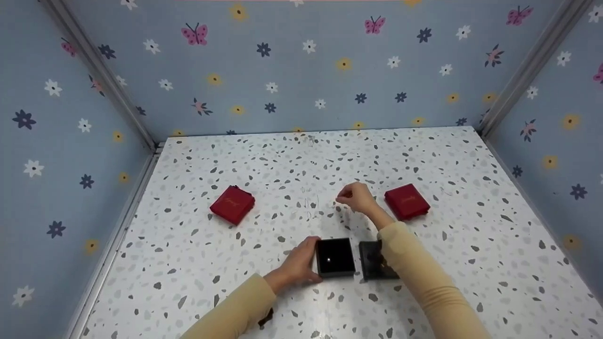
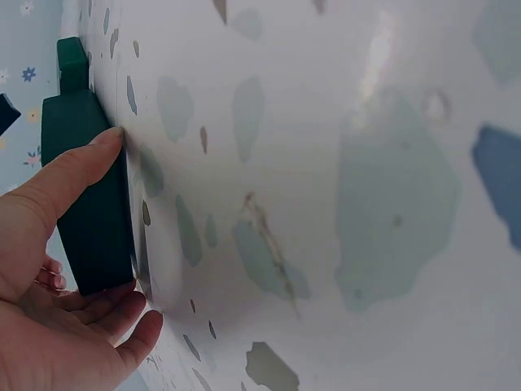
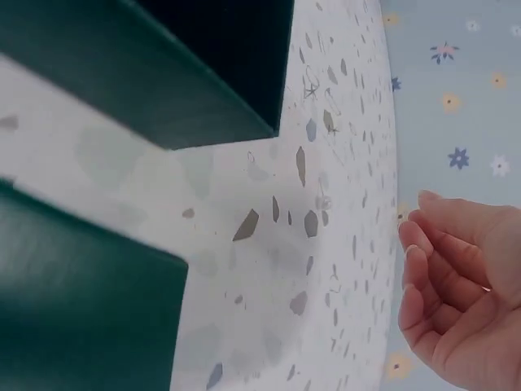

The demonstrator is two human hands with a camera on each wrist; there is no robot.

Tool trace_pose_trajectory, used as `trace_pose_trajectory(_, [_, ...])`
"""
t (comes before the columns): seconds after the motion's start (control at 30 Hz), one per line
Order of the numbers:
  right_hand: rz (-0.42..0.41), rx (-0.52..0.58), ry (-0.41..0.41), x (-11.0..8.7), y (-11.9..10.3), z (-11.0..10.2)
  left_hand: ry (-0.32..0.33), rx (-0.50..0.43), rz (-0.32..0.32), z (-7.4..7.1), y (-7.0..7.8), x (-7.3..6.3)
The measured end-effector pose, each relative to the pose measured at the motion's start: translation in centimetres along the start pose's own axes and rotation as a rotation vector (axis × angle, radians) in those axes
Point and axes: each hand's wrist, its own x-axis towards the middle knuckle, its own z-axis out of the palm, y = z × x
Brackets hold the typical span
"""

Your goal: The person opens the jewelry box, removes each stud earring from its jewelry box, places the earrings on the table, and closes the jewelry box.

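Note:
My left hand holds the left side of a small square dark green box, with the thumb on one side and fingers on the other. The box's black inside faces up, and a tiny bright dot shows in it. In the left wrist view the thumb presses along the green box. My right hand is raised above the table beyond the boxes, thumb tip against the curled index finger. Nothing shows between those fingertips. Beside the box lies a second dark green piece, partly hidden by the right sleeve.
Two flat red pouches with gold lettering lie farther back, one pouch at left and the other pouch by my right wrist. Faint thin outlines mark the speckled table between them. Flowered panels enclose the back and sides.

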Motion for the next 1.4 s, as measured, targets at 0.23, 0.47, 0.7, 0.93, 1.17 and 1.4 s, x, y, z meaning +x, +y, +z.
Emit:
trace_pose_trajectory(0.23, [-0.14,-0.023,-0.01,-1.5,0.3,0.3,0.003,0.005,0.019,-0.2,0.0,0.0])
trace_pose_trajectory(0.47, [-0.283,-0.027,-0.02,-3.2,0.6,1.0,0.004,0.02,0.03,-0.2,-0.2,0.0])
trace_pose_trajectory(0.7, [-0.374,-0.02,-0.065,-4.8,0.5,1.9,-0.01,0.014,0.014,-0.1,-0.3,0.0])
trace_pose_trajectory(0.93, [-0.43,0.031,-0.103,-6.5,-0.1,2.4,-0.005,0.005,0.002,-0.2,-0.1,-0.2])
trace_pose_trajectory(1.17, [-0.418,0.044,-0.151,-8.0,-0.5,3.2,0.0,0.002,0.009,-0.1,-0.1,-0.2])
trace_pose_trajectory(1.4, [-0.442,-0.001,-0.178,-9.5,-0.6,3.9,-0.003,-0.011,0.014,-0.1,-0.1,-0.2])
